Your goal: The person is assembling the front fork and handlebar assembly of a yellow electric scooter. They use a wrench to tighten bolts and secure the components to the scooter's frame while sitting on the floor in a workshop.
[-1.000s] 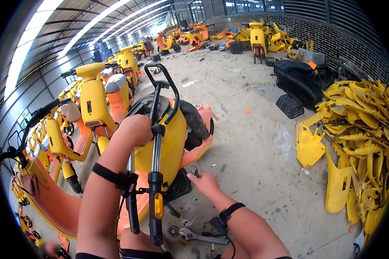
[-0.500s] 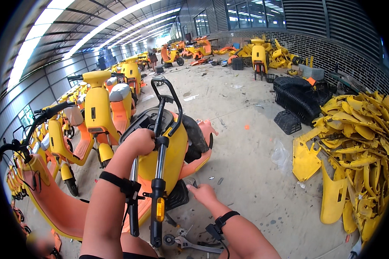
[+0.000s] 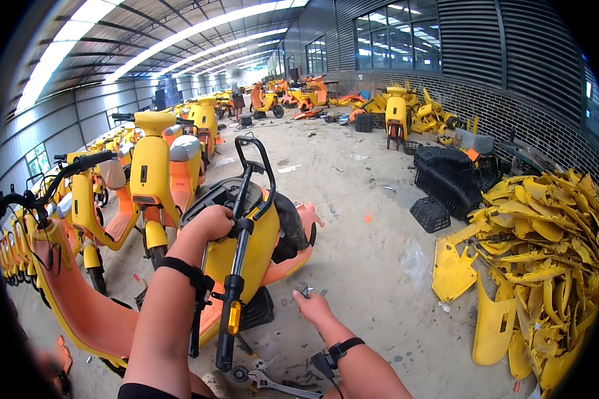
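Observation:
A yellow and orange scooter body (image 3: 259, 249) lies tipped on the concrete floor in front of me. My left hand (image 3: 211, 221) is closed on its black rear grab rail (image 3: 246, 199), holding it up. My right hand (image 3: 311, 307) reaches down to the floor beside the scooter, fingers pinched around a small metal part (image 3: 304, 290); several similar small parts lie around it. Both wrists wear black straps.
A row of yellow scooters (image 3: 146, 179) stands at my left. A heap of yellow plastic panels (image 3: 546, 259) fills the right side, with black baskets (image 3: 446, 179) behind. Metal tools (image 3: 273, 380) lie near my feet. A person (image 3: 237, 90) stands far off.
My head has lifted, showing more of the hall. My right hand has moved along the floor to the small parts and closed on one. The left hand stays on the rail.

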The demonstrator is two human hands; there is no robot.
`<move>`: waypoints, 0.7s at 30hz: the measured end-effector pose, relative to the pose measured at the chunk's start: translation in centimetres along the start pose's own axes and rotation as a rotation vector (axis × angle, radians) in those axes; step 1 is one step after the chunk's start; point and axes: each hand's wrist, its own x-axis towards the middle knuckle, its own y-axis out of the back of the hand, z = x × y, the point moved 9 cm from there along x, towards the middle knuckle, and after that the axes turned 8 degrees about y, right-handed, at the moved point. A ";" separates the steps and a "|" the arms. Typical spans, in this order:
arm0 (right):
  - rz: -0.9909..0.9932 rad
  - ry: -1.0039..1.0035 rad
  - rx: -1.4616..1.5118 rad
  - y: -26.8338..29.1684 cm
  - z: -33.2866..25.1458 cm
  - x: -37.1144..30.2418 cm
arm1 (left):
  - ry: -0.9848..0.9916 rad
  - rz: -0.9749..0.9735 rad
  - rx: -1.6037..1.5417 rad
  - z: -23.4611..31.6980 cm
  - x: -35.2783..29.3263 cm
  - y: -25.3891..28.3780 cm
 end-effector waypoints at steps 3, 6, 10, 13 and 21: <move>-0.016 0.002 -0.032 0.8 -0.4 0.6 | 0.006 -0.017 -0.050 -0.6 0.1 -0.1; 0.044 0.116 -0.197 2.1 -1.2 1.0 | 0.006 -0.026 -0.106 -0.5 -0.6 -0.4; 0.033 0.078 -0.074 1.1 0.8 2.2 | 0.041 -0.021 -0.206 -1.6 -0.1 -0.9; -0.027 -0.098 0.178 2.8 -1.2 -0.5 | 0.032 -0.026 -0.154 -0.8 -0.3 -0.7; 0.007 -0.132 0.202 3.6 0.1 -0.4 | -0.095 0.085 -0.065 -0.7 0.1 -1.1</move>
